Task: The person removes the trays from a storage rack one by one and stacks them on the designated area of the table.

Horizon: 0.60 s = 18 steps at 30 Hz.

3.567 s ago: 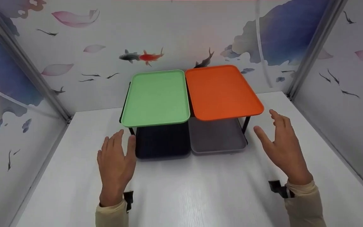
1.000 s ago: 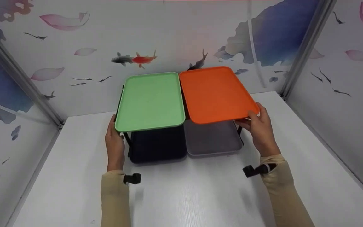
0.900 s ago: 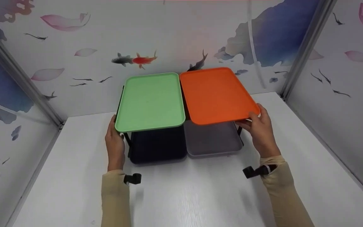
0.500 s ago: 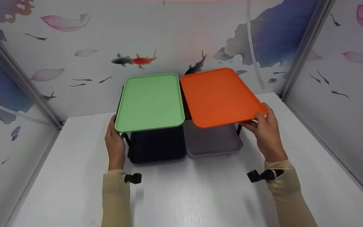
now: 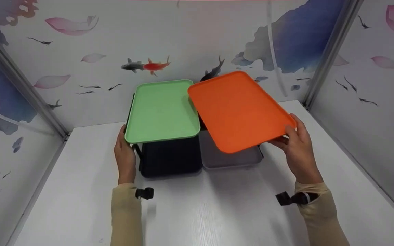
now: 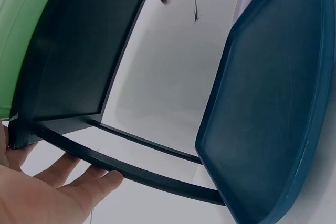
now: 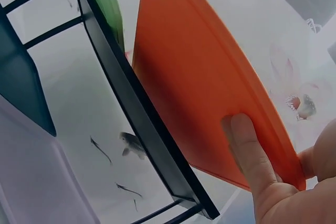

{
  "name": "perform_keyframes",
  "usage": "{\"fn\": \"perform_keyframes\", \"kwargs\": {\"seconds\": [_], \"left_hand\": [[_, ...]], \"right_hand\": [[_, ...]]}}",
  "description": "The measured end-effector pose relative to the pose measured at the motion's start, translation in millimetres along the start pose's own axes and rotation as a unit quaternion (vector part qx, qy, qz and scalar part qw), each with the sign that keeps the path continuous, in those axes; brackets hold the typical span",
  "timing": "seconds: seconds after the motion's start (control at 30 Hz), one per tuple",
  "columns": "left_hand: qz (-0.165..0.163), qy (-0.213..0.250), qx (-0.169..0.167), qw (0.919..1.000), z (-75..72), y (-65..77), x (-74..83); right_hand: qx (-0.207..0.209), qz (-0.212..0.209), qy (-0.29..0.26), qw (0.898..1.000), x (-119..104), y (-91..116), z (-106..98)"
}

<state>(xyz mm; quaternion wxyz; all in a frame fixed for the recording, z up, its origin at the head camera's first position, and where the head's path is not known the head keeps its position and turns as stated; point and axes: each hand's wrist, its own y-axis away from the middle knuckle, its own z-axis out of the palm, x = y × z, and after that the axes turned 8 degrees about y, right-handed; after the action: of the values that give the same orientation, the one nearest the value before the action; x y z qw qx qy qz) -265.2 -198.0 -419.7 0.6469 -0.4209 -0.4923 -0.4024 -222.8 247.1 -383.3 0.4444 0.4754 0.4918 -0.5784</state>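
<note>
My right hand (image 5: 301, 152) pinches the near right corner of an orange tray (image 5: 241, 109), with the thumb on top and fingers underneath. This tray is raised and tilted off a black two-tier rack (image 7: 142, 108); its far left corner overlaps the green tray (image 5: 162, 112) in the head view. The green tray lies on the left of the rack's top. At the rack's near left corner, my left hand (image 5: 125, 155) holds the frame, fingers around its side leg (image 6: 147, 177). On the lower level are a dark blue tray (image 6: 262, 93) and a grey tray (image 5: 227, 150).
The rack stands on a white table (image 5: 197, 212) toward the back wall (image 5: 197, 34), which is printed with fish and petals. Side walls with metal corner posts (image 5: 333, 51) enclose the table left and right.
My hands came in from both sides to the rack and orange tray. The orange tray then rose, turned and moved toward me with my right hand. My left hand stayed at the rack.
</note>
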Motion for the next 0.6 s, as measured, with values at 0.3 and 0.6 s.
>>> {"fn": "perform_keyframes", "kwargs": {"seconds": [0.3,0.6], "left_hand": [[-0.001,-0.008,0.007,0.9999,-3.3,-6.0,-9.3],[0.021,-0.019,0.013,0.9995,-8.6,-17.2,-31.3]], "right_hand": [[-0.020,-0.008,0.000,1.000,-1,10,-5],[-0.032,-0.025,0.015,0.999,-3,19,-11]]}}
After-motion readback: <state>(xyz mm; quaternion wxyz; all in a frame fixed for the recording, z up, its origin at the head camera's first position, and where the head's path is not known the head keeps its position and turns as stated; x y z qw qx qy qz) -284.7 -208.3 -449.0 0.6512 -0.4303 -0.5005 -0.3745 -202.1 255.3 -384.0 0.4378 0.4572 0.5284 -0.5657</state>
